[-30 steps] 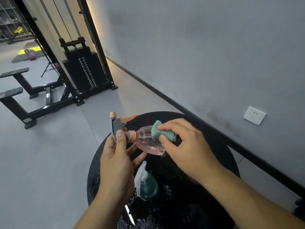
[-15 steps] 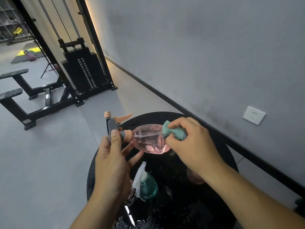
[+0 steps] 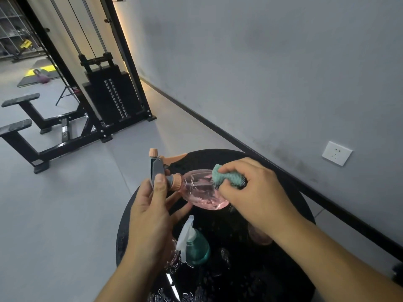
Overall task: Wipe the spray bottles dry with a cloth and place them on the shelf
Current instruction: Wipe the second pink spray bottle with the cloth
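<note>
My left hand (image 3: 152, 214) grips the grey and orange spray head of a pink see-through spray bottle (image 3: 200, 190), which lies sideways in the air above the round black table (image 3: 301, 205). My right hand (image 3: 253, 192) pinches a teal cloth (image 3: 226, 176) and presses it against the bottle's upper side. A teal spray bottle (image 3: 195, 245) with a white trigger stands on the wet table below my hands. A pinkish object (image 3: 259, 236) on the table is mostly hidden under my right forearm. No shelf is in view.
A grey wall with a white socket (image 3: 337, 153) runs along the right. A black cable weight machine (image 3: 109, 99) and padded bench supports (image 3: 19, 127) stand on the grey floor to the far left. Water drops and glints cover the tabletop.
My right hand has slid the cloth along the pink bottle's body, first toward its base, then back a little toward the neck. My left hand keeps its grip on the spray head.
</note>
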The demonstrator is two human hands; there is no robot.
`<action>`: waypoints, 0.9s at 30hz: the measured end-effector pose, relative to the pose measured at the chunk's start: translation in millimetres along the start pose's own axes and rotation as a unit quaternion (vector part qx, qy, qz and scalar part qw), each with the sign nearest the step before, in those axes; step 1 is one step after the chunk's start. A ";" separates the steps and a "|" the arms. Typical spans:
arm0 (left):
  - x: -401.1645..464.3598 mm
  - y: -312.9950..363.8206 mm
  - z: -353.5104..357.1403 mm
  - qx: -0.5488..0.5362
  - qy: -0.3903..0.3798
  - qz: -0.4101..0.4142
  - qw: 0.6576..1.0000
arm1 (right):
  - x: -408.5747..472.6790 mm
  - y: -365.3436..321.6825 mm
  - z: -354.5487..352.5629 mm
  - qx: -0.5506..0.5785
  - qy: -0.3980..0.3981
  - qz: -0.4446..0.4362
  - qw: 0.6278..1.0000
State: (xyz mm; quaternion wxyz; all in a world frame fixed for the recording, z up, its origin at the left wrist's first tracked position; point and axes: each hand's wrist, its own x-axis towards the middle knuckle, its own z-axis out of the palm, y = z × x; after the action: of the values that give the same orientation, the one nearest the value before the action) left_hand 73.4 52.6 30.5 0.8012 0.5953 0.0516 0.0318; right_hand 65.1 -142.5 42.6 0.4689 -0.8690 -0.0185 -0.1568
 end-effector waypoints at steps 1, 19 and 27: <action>0.8 0.8 -0.4 0.000 -0.004 0.000 1.000 | 1.5 1.3 -1.7 0.000 0.010 0.005 1.000; -5.1 -8.6 -4.4 0.078 -0.076 0.038 0.993 | 3.0 -6.0 0.6 -0.044 -0.077 -0.039 0.995; -2.2 -7.7 -1.6 0.051 -0.039 0.036 0.997 | 2.3 7.1 0.5 -0.033 -0.015 -0.003 0.999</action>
State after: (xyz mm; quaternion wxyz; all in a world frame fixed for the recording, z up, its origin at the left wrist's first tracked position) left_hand 70.9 51.7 22.8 0.7693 0.6380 0.0001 0.0345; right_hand 68.6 -146.3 37.2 0.4395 -0.8861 -0.0229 -0.1455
